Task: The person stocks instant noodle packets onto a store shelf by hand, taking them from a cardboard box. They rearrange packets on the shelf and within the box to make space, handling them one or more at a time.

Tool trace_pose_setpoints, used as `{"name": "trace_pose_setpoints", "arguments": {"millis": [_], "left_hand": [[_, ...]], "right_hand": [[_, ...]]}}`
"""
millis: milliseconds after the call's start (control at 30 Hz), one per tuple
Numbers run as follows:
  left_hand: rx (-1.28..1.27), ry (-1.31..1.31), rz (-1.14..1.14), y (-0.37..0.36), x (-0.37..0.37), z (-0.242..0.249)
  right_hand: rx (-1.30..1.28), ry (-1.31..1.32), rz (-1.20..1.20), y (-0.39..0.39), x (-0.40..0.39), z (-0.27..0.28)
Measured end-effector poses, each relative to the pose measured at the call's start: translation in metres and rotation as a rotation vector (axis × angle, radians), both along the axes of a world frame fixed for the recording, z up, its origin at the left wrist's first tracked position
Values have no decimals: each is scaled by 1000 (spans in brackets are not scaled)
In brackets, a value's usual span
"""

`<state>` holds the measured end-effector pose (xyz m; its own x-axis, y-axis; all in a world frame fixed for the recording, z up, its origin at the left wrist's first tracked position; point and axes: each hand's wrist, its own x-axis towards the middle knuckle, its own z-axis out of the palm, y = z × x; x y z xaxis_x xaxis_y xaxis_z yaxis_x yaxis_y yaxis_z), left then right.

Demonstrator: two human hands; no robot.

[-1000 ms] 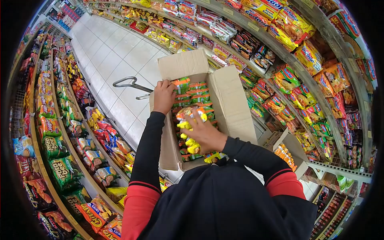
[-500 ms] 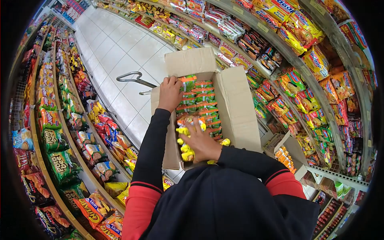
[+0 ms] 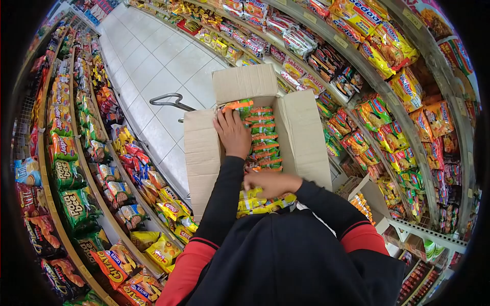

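An open cardboard box [image 3: 309, 143] holds rows of orange-and-green packets [image 3: 263, 135] and, nearer my body, yellow packets [image 3: 252, 202]. My left hand [image 3: 232, 133] lies over the left row of packets inside the box, fingers spread and pointing at its far left corner. One orange-and-green packet [image 3: 240, 105] lies askew beyond its fingertips. My right hand [image 3: 270, 183] is over the near part of the box, at the border between the orange-and-green and the yellow packets. Its fingers are bent and blurred, so what they hold, if anything, is hidden.
Snack shelves [image 3: 61, 214] run along the left, and noodle shelves [image 3: 357, 56] curve along the right. A metal handle [image 3: 172, 101] sticks out left of the box over the tiled floor [image 3: 148, 66]. Another open carton [image 3: 370, 196] stands at the right.
My left hand has moved from the box's left edge onto the packets, and the left flap now lies outward. My right hand has shifted right and nearer my body, its fingers drawn in.
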<state>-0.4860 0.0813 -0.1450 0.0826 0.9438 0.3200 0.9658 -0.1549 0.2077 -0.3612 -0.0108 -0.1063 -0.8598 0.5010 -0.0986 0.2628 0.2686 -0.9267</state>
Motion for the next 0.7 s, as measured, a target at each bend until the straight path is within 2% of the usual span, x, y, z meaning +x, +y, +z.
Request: {"name": "trace_pose_setpoints", "arguments": {"millis": [67, 100, 133, 200, 233, 300, 333, 433, 500, 567, 633, 667, 700], "left_hand": [[-18, 97, -8, -4, -3, -5], [-45, 197, -22, -7, -5, -7], [-44, 199, -16, -11, -7, -6], [-50, 371, -39, -16, -7, -2], [-46, 373, -38, -20, -8, -1], [-97, 311, -71, -23, -10, 0], [-136, 313, -65, -22, -11, 0], [-178, 253, -66, -22, -11, 2], [-124, 301, -25, -20, -11, -12], [-49, 221, -63, -18, -10, -16], [-21, 228, -87, -14, -7, -14], [11, 210, -210, -11, -6, -13], [45, 191, -333, -8, -6, -13]], "right_hand": [[-67, 162, -279, 34, 20, 8], [-190, 119, -525, 51, 26, 2], [193, -200, -638, 72, 32, -3], [357, -427, -805, 105, 26, -43], [360, -423, -806, 118, 22, -73], [908, -426, -865, 143, 13, -121], [795, -518, -859, 145, 9, -127], [818, -639, -870, 152, 2, -138], [841, -635, -870, 154, 3, -138], [868, -629, -866, 158, 2, -131], [421, -709, -754, 159, 3, -105], [608, -631, -770, 159, 7, -121], [610, -630, -763, 160, 6, -117]]}}
